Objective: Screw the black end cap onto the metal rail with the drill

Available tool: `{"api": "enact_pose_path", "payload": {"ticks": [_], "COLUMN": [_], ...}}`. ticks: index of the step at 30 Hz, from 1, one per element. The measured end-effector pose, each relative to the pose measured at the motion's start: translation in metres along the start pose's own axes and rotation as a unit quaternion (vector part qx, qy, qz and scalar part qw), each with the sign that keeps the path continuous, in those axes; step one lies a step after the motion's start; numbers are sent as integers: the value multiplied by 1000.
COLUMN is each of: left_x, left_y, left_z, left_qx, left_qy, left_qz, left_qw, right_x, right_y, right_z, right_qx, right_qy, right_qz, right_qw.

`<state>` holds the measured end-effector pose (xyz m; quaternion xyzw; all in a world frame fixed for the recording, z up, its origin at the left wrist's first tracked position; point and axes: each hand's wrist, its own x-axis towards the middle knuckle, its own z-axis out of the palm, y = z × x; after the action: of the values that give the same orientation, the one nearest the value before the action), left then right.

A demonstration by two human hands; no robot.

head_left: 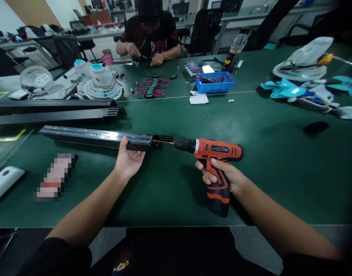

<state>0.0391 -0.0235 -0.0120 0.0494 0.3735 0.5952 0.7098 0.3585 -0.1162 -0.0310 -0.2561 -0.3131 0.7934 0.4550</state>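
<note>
My left hand [130, 159] grips a long black metal profile [98, 137] near its right end, thumb on top and fingers underneath. In my right hand [222, 172] is an orange and black cordless drill [219, 150], held by its handle with the chuck pointing left. The drill's thin bit [168, 142] reaches to the slotted end of the profile; whether it touches a screw there is too small to tell. The profile lies nearly level above the green table [170, 191].
More long dark profiles [55, 113] lie behind at left. White fan parts [102, 86], wired circuit boards [153, 86], a blue bin [214, 82] and a bottle [235, 50] stand farther back. Light-blue fan blades [285, 89] lie at right. Another person [153, 34] works across the table.
</note>
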Motion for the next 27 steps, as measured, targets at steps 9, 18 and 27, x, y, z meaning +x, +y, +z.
{"api": "enact_pose_path", "payload": {"ticks": [9, 18, 27], "left_x": [-1, 2, 2], "left_y": [1, 2, 1], "left_z": [0, -3, -2], "left_qx": [0, -19, -21], "left_qy": [3, -6, -3], "left_qz": [-2, -12, -5], "left_qw": [1000, 1000, 1000], "right_x": [0, 1, 0], "right_y": [1, 1, 1], "right_z": [-1, -2, -2], "right_qx": [3, 3, -3], "right_qy": [-8, -11, -7], "right_qz": [-2, -8, -3], "right_qw": [1000, 1000, 1000]}}
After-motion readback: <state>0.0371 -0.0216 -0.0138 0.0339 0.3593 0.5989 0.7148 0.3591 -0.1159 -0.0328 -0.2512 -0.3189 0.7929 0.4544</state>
